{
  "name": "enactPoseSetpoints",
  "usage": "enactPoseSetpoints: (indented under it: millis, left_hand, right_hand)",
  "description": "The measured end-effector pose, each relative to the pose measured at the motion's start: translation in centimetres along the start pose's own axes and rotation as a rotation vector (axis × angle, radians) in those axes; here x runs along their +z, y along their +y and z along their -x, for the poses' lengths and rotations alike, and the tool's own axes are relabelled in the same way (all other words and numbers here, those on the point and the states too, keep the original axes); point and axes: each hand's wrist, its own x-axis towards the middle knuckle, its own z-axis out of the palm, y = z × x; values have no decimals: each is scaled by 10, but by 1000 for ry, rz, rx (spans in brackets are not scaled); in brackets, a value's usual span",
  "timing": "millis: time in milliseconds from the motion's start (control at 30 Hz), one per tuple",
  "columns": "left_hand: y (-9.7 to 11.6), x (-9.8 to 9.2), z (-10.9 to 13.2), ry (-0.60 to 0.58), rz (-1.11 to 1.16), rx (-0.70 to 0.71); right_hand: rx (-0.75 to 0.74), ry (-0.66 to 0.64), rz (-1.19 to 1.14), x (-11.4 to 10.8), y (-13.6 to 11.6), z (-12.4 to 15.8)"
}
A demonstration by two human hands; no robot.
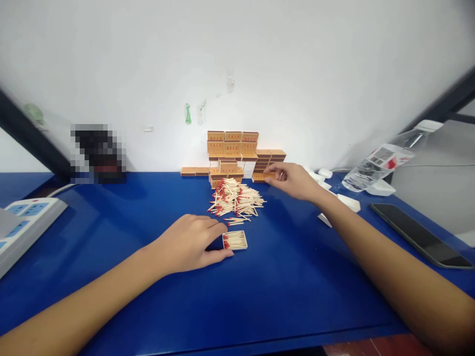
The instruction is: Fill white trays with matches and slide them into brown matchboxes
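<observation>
Left hand [198, 242]: left of centre in the frame; its fingers are parted only by the tray's breadth, holding its left end.
Match tray: small white open rectangular tray [240, 248], just below centre, flat on the glossy blue tabletop [289, 291], with red-headed wooden matches [237, 239] inside, heads leftward.
Right hand [291, 180]: right of centre; its fingers are slightly parted at a flat orange matchbox [259, 177]; cannot tell whether they grip it.
Loose matches: heaped pile of red-tipped wooden sticks [237, 198], mid-frame, above the tray.
Stack: orange-and-brown cardboard matchboxes [232, 147], behind the pile.
</observation>
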Motion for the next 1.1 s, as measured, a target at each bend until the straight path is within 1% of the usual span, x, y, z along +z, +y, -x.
enactPoseSetpoints:
  millis: [133,267,467,667,733,800,833,900,933,967,1000,1067,1100]
  left_hand:
    - [-2,3,0,6,44,-30]
    - [-2,5,0,1,45,-85]
    - [1,2,-3,-8,23,-113]
    - [-2,-3,0,74,-18,-107]
    - [-4,-4,0,119,-30,-98]
    - [-4,-4,-1,176,-17,-120]
    - [-3,-5,-2,208,18,-155]
    - [-1,-9,-5,269,165,-264]
    - [0,-11,-6,294,268,-321]
    - [1,-13,-7,307,377,-364]
    - [2,-15,-8,308,477,-392]
    - [3,-18,-10,281,612,-417]
    - [3,-19,-10,261,646,-423]
  right_hand:
    - [-23,-166,156,7,4,-22]
    - [10,-203,196,10,8,-32]
    - [0,-268,174,5,9,-26]
    - [-39,-297,169,-6,8,-17]
    - [-61,-229,176,-13,4,-8]
    - [-113,-81,187,-19,-6,6]
    - [-159,5,185,-21,-15,15]
    - [-275,100,110,-19,-38,34]
    - [-340,119,65,-16,-52,43]
    - [-421,112,46,-11,-65,51]
    - [-492,117,58,-5,-77,58]
    - [-573,117,124,7,-95,68]
    - [-587,126,143,13,-100,71]
